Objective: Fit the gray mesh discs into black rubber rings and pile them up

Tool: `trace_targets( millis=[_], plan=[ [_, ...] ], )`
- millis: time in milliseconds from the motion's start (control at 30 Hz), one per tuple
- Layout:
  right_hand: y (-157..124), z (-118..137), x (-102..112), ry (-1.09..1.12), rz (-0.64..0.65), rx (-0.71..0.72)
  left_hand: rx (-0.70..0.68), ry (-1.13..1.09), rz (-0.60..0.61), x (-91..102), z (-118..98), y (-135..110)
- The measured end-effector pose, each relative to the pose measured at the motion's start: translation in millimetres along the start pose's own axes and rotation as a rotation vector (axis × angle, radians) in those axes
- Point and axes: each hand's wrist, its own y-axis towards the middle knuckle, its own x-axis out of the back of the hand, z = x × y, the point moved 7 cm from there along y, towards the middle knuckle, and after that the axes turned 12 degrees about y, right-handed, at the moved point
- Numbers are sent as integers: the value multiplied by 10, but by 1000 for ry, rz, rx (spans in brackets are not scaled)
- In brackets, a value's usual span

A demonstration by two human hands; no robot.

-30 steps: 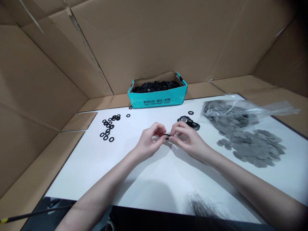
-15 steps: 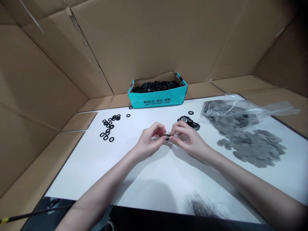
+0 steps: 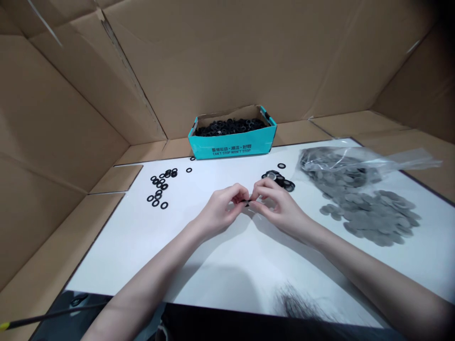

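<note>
Between my fingertips, just above the white tabletop, is a small black ring, mostly covered by the fingers. My left hand pinches its left edge with thumb and forefinger. On its right edge, my right hand has a similar pinch. Whether a grey disc sits in the ring cannot be made out now. Just behind my right hand lies a pile of black rings with grey discs in some of them. A single ring rests behind that pile.
Loose black rings are scattered at the left. A turquoise box full of black rings stands at the back. On the right, grey discs spread out from a clear plastic bag. Cardboard walls surround the white table.
The ring has tilted between my fingers, so less of its face shows. My left fingers have shifted slightly right and curled closer around it. The piles have not changed.
</note>
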Motion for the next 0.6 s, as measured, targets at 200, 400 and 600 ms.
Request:
trace_targets(
  millis=[200, 400, 600],
  plan=[
    [-6, -26, 13, -51, 26, 18, -26, 37, -1, -26, 4, -12],
    [11, -6, 80, -92, -2, 51, -9, 10, -34, 4, 35, -23],
    [10, 27, 56, -81, 0, 96, 29, -36, -9, -12, 48, -19]
  ],
)
